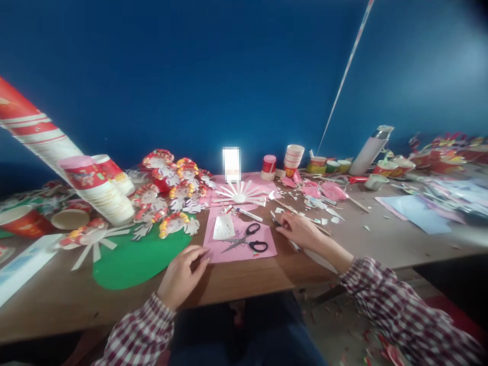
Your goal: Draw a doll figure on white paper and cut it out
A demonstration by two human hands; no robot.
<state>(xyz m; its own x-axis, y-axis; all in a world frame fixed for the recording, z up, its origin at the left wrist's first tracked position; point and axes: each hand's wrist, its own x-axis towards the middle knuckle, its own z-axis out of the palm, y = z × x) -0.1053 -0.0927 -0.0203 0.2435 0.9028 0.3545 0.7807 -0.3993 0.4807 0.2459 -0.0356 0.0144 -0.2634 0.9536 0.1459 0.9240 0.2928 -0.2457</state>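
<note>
A person sits at a brown wooden table (224, 277) and has both hands over it. The left hand (185, 274) is loosely curled, with a gap between thumb and fingers, and I can see nothing in it. It is by the near left corner of a flat pink paper sheet (213, 251). The right hand (297, 231) is bent down on the right side of the sheet. A thin dark pen (294, 245) runs under it, but I cannot tell if the fingers grip the pen.

A pair of metal scissors with black handles (246, 241) lies on the pink sheet, between the two hands. The blades are spread a little and point to the near left. Just left of the handles is a small white paper piece (223, 227), and a white marker pen (249, 215) lies a bit farther away. Farther still, white paper strips (239, 197) spread out like sun rays.

On the left is a big round green paper (141, 262), with red and yellow paper rings (173, 223) by its far edge. Pink paper scraps (333, 191) lie on the far right. A light blue paper sheet (417, 211) lies farther right.
</note>
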